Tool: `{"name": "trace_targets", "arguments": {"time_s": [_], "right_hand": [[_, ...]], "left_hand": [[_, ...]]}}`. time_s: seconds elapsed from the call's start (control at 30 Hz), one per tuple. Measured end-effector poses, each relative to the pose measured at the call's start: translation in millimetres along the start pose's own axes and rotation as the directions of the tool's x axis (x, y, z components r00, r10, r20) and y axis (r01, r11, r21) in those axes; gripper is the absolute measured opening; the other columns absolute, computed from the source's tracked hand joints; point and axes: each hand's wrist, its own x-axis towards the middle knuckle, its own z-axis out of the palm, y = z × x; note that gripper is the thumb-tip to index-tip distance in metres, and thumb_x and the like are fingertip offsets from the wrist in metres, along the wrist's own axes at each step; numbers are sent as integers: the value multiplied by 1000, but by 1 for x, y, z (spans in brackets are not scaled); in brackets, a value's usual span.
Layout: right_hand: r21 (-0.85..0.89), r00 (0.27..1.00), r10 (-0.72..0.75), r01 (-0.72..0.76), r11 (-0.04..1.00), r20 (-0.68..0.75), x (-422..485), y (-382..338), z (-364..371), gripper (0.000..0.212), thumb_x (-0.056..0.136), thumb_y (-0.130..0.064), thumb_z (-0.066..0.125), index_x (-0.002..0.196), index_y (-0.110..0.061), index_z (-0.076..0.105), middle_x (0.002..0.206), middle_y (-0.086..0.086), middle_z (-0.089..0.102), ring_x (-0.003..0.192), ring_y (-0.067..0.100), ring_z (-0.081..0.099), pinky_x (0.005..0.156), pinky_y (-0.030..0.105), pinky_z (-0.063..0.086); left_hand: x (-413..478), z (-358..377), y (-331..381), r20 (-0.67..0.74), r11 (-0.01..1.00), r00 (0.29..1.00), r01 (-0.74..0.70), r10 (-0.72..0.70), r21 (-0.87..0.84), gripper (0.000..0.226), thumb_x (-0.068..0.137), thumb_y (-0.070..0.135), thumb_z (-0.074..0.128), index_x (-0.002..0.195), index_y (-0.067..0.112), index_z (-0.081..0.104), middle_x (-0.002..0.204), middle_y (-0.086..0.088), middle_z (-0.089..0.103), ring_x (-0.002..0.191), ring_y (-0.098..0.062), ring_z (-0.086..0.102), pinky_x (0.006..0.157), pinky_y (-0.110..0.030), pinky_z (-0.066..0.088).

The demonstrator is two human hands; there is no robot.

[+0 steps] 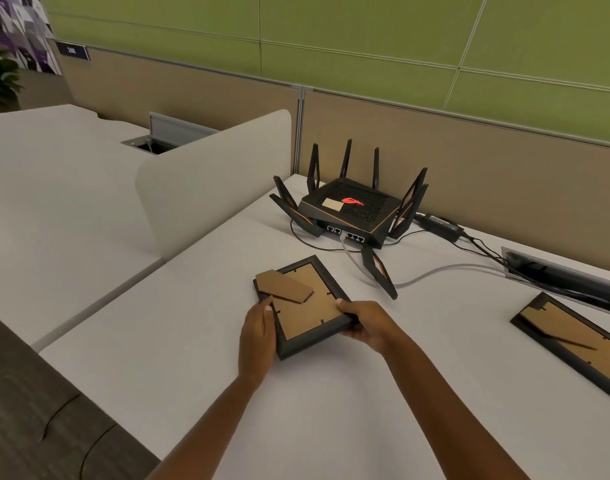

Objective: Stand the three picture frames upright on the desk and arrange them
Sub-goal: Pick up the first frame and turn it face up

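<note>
A small black picture frame [305, 308] lies face down on the white desk [331, 393], its brown cardboard back up and its easel flap [284, 285] lifted at the far left corner. My left hand [258, 337] grips the frame's near left edge, thumb by the flap's base. The near right corner sits in my right hand [364, 323]. A larger black frame [580, 344] lies face down at the right edge, partly cut off. Only these two frames are in view.
A black router [352, 207] with several antennas stands behind the small frame; one antenna [379, 271] points toward it. Cables [445, 271] run right to a desk cable slot [566, 275]. A beige divider [213, 181] stands at the left; partition panels close the back.
</note>
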Motion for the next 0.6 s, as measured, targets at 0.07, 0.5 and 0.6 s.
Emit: {"name": "trace_targets", "arguments": {"time_s": [0.07,0.5,0.6], "right_hand": [[71,1000,-1,0,997,10,-4,-6,-4,22,90,-13,53,105,3,50,86,14,59,82,24,59,74,35,53],[211,998,-47,55,976,-40,-49,-41,-33,9,87,-10,56,80,-4,55,78,14,62,71,24,63,44,25,57],[225,996,-82,90,970,-46,-60,-46,-42,15,91,-15,48,81,-5,53,80,15,64,71,25,63,48,27,59]], "left_hand": [[4,-9,1,-22,999,999,-48,48,1,33,95,4,33,125,4,48,129,-19,52,122,-31,47,96,-26,36],[10,-14,41,87,793,801,-599,593,111,45,74,-11,64,117,2,55,125,-24,53,116,-25,46,94,-37,46],[7,-8,55,22,791,794,-608,608,67,34,73,-13,63,106,0,61,109,-23,58,103,-19,50,88,-23,48]]}}
